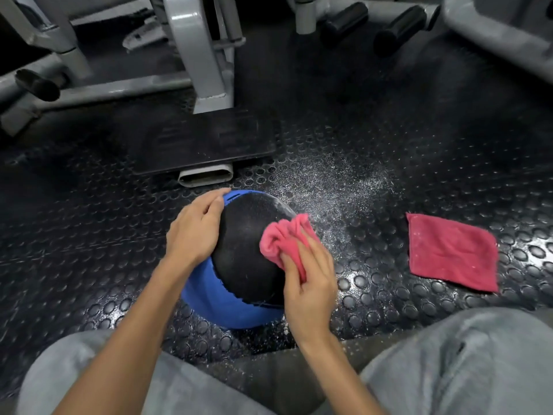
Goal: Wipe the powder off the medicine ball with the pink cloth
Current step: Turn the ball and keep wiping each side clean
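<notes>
Bracing medicine ball [245,253] with our left hand [194,232], laid flat on its left edge | right hand [311,283] clutches pink cloth [281,238] against right flank | second cloth [452,253] well apart rightward, studded floor [374,265] between

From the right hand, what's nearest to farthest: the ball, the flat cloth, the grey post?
1. Medicine ball, just left of the right hand and its pink cloth.
2. Flat cloth, on the floor to the right.
3. Grey post, far ahead.
</notes>
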The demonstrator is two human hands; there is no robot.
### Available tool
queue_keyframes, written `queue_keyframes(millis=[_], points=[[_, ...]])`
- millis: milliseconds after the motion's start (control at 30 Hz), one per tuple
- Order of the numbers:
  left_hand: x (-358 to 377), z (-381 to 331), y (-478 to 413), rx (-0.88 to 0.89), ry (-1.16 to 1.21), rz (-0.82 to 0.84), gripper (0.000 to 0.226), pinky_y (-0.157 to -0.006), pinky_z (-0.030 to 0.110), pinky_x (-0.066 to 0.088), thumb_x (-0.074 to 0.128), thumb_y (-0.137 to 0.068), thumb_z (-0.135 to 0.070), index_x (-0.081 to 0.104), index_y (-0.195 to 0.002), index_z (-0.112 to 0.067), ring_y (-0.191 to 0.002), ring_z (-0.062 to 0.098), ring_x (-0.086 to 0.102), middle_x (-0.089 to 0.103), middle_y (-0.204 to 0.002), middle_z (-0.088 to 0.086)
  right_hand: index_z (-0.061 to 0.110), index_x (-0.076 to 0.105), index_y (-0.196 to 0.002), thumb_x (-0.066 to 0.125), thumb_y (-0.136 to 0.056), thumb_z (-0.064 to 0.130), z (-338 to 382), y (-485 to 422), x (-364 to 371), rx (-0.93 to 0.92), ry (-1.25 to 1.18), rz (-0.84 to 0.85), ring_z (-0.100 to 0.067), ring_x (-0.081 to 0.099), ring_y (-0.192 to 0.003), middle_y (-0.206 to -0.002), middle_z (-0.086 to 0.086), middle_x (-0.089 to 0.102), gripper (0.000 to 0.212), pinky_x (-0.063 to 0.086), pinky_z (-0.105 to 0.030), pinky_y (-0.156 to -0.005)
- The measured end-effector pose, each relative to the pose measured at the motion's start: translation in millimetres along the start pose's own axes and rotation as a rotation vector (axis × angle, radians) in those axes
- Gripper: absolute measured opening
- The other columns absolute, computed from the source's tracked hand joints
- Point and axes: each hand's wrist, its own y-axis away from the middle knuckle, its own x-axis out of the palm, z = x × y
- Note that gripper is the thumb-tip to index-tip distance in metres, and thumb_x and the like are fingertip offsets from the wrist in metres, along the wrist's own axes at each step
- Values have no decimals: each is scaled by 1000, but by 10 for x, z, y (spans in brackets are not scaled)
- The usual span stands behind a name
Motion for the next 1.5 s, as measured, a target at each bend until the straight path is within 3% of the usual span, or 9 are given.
queue_keyframes(millis=[100,233,533,867,1000,1100,1200,1400,1500], points=[[-23,61,-17,-15,6,4,35,-104,36,27,31,-99,-36,54,-124,-44,-130,18,41,49,-139,-15,27,67,-109,46,-85,36,390,-422,194,-100,281,66,-10,50,-110,-118,12,63,33,30,-32,-90],[-85,227,-83,-86,105,2,50,-107,41,31,25,-84,-47,56,-123,-44,-127,19,44,53,-135,-11,32,59,-120,49,-90,37,581,-752,448,-186,430,456,-18,47,-112,-129,15,54,32,26,-36,-87],[-155,628,-252,-183,355,68,38,-103,47,41,40,-80,-47,65,-109,-46,-117,16,56,65,-118,-12,26,61,-100,53,-89,32,203,239,258,-184,136,-20,-17,50,-103,-110,11,60,14,42,-38,-79],[-111,442,-142,-139,253,-55,53,-106,36,34,29,-76,-46,61,-119,-42,-122,15,50,58,-131,-10,28,67,-94,61,-81,30,488,15,439,-492,404,124,-18,53,-104,-108,12,66,15,37,-34,-78],[-63,372,-119,-153,258,-73,38,-103,35,35,35,-90,-38,60,-119,-43,-123,15,47,56,-132,-12,20,61,-104,51,-91,29,25,215,216,-290,145,-17,-16,50,-110,-113,2,62,19,36,-28,-94],[-70,375,-132,-185,291,-71,38,-105,42,36,34,-88,-42,60,-115,-48,-121,16,49,57,-130,-13,8,60,-100,44,-92,32,-170,267,160,213,-125,-81,-14,50,-103,-106,-6,57,30,38,-25,-89],[-51,407,-104,-196,313,-80,40,-105,44,37,33,-86,-46,60,-115,-48,-120,15,51,58,-128,-15,16,53,-92,46,-94,24,-67,100,166,599,-191,-96,-18,52,-89,-95,-5,55,11,38,-31,-78],[-111,551,-120,-98,316,-40,37,-107,41,36,37,-83,-45,64,-109,-45,-119,12,53,61,-126,-13,20,65,-98,48,-82,28,721,-43,453,-259,199,229,-16,50,-109,-109,6,63,24,30,-34,-91],[-160,645,-120,-92,425,-27,33,-108,39,37,43,-80,-40,67,-103,-42,-118,10,55,63,-123,-8,19,67,-98,49,-84,28,615,4,495,-392,295,255,-21,52,-112,-111,5,64,24,35,-37,-91]])
